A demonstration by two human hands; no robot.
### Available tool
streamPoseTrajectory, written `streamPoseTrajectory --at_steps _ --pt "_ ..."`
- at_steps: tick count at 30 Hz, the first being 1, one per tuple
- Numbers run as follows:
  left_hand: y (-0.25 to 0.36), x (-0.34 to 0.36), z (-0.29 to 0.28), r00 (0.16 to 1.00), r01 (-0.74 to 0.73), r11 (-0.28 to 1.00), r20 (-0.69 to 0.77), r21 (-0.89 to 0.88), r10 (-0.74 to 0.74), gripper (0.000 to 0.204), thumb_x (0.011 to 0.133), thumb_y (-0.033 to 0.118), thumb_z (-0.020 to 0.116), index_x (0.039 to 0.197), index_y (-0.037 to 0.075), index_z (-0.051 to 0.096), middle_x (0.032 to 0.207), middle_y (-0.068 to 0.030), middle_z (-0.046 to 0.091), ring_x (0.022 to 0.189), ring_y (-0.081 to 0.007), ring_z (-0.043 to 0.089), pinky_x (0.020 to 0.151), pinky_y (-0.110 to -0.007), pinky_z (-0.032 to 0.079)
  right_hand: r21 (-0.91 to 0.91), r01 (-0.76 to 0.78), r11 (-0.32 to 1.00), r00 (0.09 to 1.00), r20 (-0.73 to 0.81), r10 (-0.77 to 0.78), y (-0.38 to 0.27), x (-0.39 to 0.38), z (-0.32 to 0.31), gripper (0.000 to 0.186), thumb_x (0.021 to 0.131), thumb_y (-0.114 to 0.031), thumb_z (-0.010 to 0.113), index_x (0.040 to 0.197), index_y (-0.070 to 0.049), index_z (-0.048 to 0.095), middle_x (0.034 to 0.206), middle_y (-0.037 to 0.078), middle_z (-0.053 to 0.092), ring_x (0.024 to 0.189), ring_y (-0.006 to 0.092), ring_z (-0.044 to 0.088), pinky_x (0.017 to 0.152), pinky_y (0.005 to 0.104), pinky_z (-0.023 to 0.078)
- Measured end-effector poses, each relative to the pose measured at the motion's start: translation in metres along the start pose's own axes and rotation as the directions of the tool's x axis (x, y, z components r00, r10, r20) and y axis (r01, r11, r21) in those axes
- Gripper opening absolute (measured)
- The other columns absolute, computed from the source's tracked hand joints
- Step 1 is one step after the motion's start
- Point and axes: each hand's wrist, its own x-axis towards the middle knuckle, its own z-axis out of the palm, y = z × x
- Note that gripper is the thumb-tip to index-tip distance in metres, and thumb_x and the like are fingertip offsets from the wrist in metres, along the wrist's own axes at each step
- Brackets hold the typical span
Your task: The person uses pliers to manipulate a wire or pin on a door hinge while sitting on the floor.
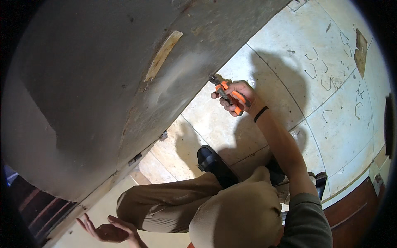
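Note:
My right hand (236, 97) is closed round the orange and black handles of a pair of pliers (225, 89). The pliers' dark jaws meet the lower edge of a large grey panel (103, 74); whether they grip anything there is too small to tell. At the lower left, my left hand (108, 231) is held palm up with its fingers apart and nothing in it. It is beside my bent knee, away from the panel.
Several bent wire pieces (326, 84) lie scattered over the pale tiled floor (289, 37) on the right. A brownish flat scrap (360, 53) is near the far right. A pale wooden strip (163, 56) sits on the panel. My black shoe (215, 163) rests below the panel's edge.

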Motion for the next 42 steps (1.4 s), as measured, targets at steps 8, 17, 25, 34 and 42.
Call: streamPoseTrajectory --at_steps 8,17,25,34,42 --pt "0.008 0.015 -0.005 1.000 -0.012 0.999 0.008 0.040 0.011 0.040 0.104 0.016 0.055 0.135 -0.005 0.042 0.142 -0.0201 0.055 0.143 -0.0464 0.039 0.117 -0.060 0.030 -0.006 -0.244 0.970 0.963 -0.120 0.241 -0.011 0.000 0.023 0.021 0.096 -0.035 0.057 0.095 -0.013 0.055 0.081 0.000 0.054 0.059 0.0149 0.052 0.051 0.0367 0.045" --pt "0.034 0.031 -0.013 0.996 -0.002 0.996 -0.093 0.085 0.010 0.035 0.104 0.024 0.054 0.121 -0.006 0.048 0.141 -0.0220 0.057 0.144 -0.0480 0.038 0.115 -0.062 0.029 -0.246 -0.183 0.952 0.927 -0.365 0.084 0.017 0.009 0.058 0.028 0.098 -0.037 0.062 0.083 -0.016 0.052 0.068 0.000 0.047 0.061 0.0164 0.050 0.061 0.0380 0.045" --pt "0.015 -0.005 -0.031 0.987 0.061 0.998 -0.145 -0.029 -0.064 0.048 0.104 0.024 0.056 0.137 -0.008 0.042 0.138 -0.0239 0.058 0.141 -0.0470 0.043 0.118 -0.060 0.028 -0.752 -0.451 0.480 0.623 -0.651 -0.434 0.031 -0.019 0.097 0.023 0.100 -0.026 0.060 0.099 -0.003 0.058 0.080 0.001 0.057 0.070 0.0103 0.057 0.051 0.0282 0.047" --pt "0.025 -0.004 -0.002 0.974 0.070 0.747 -0.115 -0.662 -0.193 0.056 0.098 0.022 0.056 0.145 -0.001 0.037 0.129 -0.0257 0.053 0.123 -0.0378 0.053 0.106 -0.053 0.039 -0.617 -0.351 0.704 0.656 -0.699 -0.285 0.067 -0.111 0.107 0.022 0.101 -0.022 0.060 0.113 -0.004 0.054 0.099 0.008 0.071 0.077 0.0129 0.065 0.057 0.0261 0.052" --pt "0.031 -0.036 0.032 0.984 -0.175 0.447 -0.165 -0.877 0.063 0.078 0.092 0.048 0.066 0.150 0.007 0.033 0.107 -0.0159 0.057 0.119 -0.0404 0.055 0.105 -0.061 0.040 -0.461 -0.744 0.483 0.329 -0.883 -0.336 0.058 -0.150 0.252 0.030 0.103 -0.015 0.048 0.115 0.012 0.042 0.097 0.021 0.064 0.077 0.0268 0.073 0.055 0.0396 0.064"
